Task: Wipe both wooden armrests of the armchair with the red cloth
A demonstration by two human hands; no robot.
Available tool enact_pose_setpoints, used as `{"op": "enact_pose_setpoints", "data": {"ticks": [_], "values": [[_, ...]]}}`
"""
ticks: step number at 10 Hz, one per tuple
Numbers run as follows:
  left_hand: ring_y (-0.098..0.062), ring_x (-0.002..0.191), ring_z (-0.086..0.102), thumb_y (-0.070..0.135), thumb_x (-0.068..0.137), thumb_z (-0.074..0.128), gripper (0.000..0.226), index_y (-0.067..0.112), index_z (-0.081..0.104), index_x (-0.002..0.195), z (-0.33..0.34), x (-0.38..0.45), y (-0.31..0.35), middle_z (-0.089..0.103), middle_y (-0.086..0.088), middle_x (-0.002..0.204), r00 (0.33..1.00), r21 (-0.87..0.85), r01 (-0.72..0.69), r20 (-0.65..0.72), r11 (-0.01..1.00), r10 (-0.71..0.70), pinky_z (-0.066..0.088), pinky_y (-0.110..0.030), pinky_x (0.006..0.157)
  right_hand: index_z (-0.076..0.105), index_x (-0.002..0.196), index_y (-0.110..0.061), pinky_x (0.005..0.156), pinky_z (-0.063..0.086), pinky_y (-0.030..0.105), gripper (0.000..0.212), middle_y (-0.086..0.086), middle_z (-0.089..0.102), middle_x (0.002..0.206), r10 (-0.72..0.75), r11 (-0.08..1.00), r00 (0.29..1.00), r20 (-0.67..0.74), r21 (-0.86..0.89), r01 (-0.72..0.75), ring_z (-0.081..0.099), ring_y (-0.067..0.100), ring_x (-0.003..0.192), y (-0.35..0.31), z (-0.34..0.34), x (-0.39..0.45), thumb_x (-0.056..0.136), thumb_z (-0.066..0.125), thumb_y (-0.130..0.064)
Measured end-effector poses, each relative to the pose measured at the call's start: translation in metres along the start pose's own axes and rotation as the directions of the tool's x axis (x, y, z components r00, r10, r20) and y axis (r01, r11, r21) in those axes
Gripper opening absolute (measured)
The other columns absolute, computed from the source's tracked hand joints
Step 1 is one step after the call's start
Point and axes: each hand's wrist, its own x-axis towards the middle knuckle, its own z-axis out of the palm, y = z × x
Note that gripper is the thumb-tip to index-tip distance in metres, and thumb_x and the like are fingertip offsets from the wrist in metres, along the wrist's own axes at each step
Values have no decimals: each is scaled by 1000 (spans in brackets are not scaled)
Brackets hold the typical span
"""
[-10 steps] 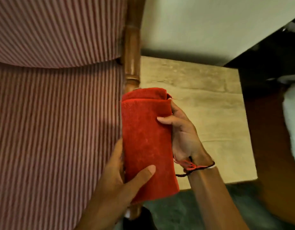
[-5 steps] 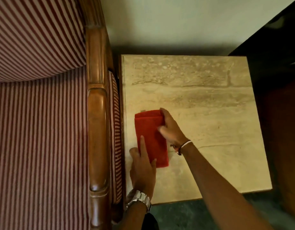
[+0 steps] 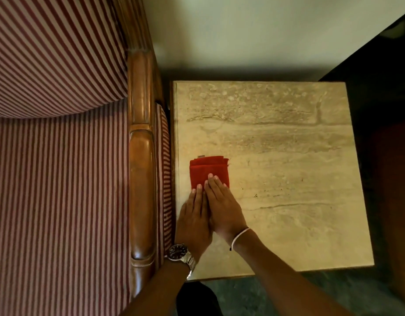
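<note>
The folded red cloth [image 3: 208, 169] lies flat on the stone-topped side table [image 3: 288, 156], near its left edge. My left hand [image 3: 193, 221], with a wristwatch, and my right hand [image 3: 223, 208], with a thin wristband, rest side by side, palms down. Their fingertips press on the cloth's near half and neither hand grips it. The armchair's wooden armrest [image 3: 141, 179] runs front to back just left of the table, bare and apart from both hands. The other armrest is out of view.
The striped seat cushion [image 3: 60, 201] and striped back cushion [image 3: 48, 53] fill the left. A pale wall [image 3: 242, 30] stands behind the table. Dark furniture [image 3: 384, 65] borders the table's right side. Dark floor [image 3: 288, 297] lies in front.
One second ago both hands held the cloth wrapped over the armrest. They then carried it right onto the side table, and now both palms lie flat on it.
</note>
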Motion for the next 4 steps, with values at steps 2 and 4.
{"op": "enact_pose_setpoints", "data": {"ticks": [2,4], "values": [[-31,158,-6,49,93,55,95,11,1,161,-79,-3,3,-8,-16,170,984,138,-62,175,988,37,-2,-48,129,42,152,-8,127,25,43,58,19,38,161,33,999,901,432,-39,-18,26,34,156,-29,-100,23,98,56,-19],[-31,158,-7,55,94,44,95,5,-4,159,-180,-49,7,-4,-17,170,977,281,16,-206,960,44,-7,-52,126,30,158,-10,123,31,44,75,22,18,169,-49,983,980,193,-163,81,22,34,157,-72,-228,16,93,65,-20]]}}
